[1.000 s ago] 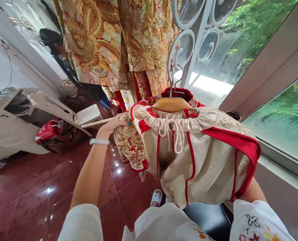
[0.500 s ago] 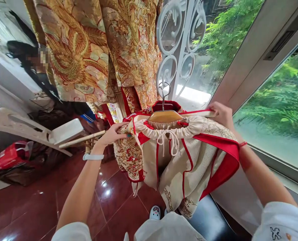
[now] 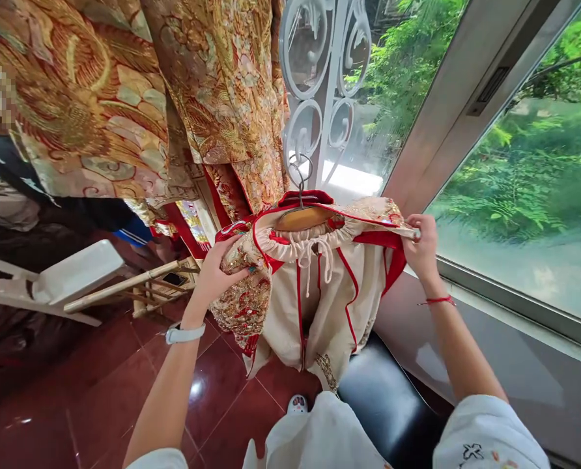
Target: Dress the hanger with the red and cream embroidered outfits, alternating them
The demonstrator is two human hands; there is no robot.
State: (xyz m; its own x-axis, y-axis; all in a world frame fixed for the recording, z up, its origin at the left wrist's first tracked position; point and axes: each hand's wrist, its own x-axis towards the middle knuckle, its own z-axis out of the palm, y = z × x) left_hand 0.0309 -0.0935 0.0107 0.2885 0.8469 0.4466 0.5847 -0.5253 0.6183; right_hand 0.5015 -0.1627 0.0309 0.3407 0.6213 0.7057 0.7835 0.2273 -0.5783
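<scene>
A cream and red embroidered garment (image 3: pixel 320 306) hangs on a wooden hanger (image 3: pixel 303 218) whose metal hook is caught on a white scrolled window grille (image 3: pixel 320 78). My left hand (image 3: pixel 217 270) grips the garment's gold-embroidered left shoulder, fingers closed on the cloth. My right hand (image 3: pixel 420 251) pinches the right shoulder edge and holds it out sideways. A drawstring bow hangs at the neckline.
Large gold brocade robes (image 3: pixel 124 98) hang at the upper left. White folding chairs (image 3: pixel 75 280) stand on the red tiled floor (image 3: pixel 75 404) to the left. A black stool (image 3: pixel 388 404) sits below the garment. A window sill (image 3: pixel 515 306) runs along the right.
My right hand has come up from behind the garment and taken the right shoulder, pulling it outward. The view has shifted left and closer; my left hand keeps its hold.
</scene>
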